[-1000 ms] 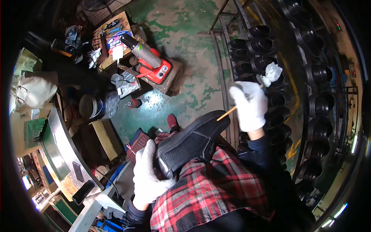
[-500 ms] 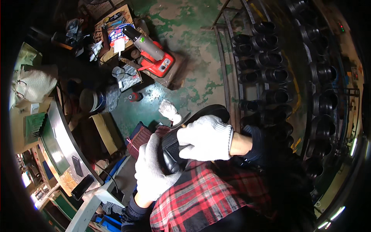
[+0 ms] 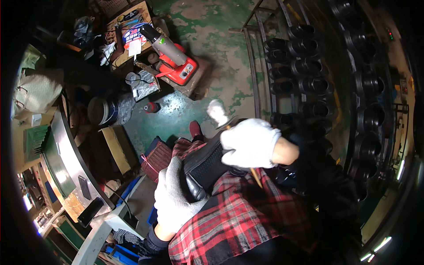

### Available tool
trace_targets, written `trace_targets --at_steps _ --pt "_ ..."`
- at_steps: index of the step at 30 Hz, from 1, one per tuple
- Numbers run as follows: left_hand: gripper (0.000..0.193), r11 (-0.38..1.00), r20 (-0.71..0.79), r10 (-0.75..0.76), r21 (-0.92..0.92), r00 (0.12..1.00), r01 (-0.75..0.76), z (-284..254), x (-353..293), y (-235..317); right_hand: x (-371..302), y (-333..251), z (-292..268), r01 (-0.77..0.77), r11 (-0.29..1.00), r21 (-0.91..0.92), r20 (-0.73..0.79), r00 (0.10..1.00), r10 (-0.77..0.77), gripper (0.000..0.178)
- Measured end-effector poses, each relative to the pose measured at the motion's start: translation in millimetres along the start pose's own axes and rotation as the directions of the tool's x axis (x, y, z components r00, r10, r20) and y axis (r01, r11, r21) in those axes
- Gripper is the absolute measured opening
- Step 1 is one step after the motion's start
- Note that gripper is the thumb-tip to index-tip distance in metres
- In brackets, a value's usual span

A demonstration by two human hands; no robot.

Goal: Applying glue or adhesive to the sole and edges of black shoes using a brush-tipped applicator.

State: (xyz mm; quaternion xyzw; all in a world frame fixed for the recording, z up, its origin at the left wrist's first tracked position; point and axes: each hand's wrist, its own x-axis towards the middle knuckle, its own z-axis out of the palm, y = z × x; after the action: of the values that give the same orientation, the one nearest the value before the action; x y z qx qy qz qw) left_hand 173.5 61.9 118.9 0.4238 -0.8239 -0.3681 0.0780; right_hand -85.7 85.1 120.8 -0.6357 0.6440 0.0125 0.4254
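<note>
A black leather shoe [image 3: 205,162] lies across my lap on a red-and-black plaid cloth [image 3: 234,201]. My left hand [image 3: 172,196], in a white knit glove, grips the shoe's near end, the thumb along its side. Above the shoe's far part, my gloved right hand [image 3: 249,143] is closed around a thin wooden stick [image 3: 256,177]. White cloth is bundled on the stick's far end [image 3: 217,111]; a dark flat piece sits just below the bundle. The right hand hides the shoe's far end, and I cannot tell whether the cloth touches it.
Ahead stands a red-and-grey machine [image 3: 176,66] beside a cluttered wooden bench [image 3: 141,15]. A red bottle [image 3: 152,107] is on the floor. Racks of black shoes [image 3: 314,85] line the right. At left are a metal-edged table [image 3: 70,154] and a cardboard piece [image 3: 115,148].
My right hand has moved right and slightly up with the cloth-tipped stick, uncovering more of the shoe. The left hand keeps its grip. The view has shifted slightly.
</note>
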Motion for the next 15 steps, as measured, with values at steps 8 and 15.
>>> trace_targets --at_steps 8,15 --pt "0.093 1.000 -0.005 0.008 0.022 1.000 -0.008 -0.8 -3.1 -2.3 9.6 -18.3 3.5 0.204 0.968 0.148 0.027 0.977 -0.210 0.035" --pt "0.106 0.988 0.023 -0.116 -0.099 0.993 0.118 -1.4 -10.0 -14.5 -13.5 55.4 -6.8 0.135 0.933 0.334 -0.472 0.881 0.041 0.022"
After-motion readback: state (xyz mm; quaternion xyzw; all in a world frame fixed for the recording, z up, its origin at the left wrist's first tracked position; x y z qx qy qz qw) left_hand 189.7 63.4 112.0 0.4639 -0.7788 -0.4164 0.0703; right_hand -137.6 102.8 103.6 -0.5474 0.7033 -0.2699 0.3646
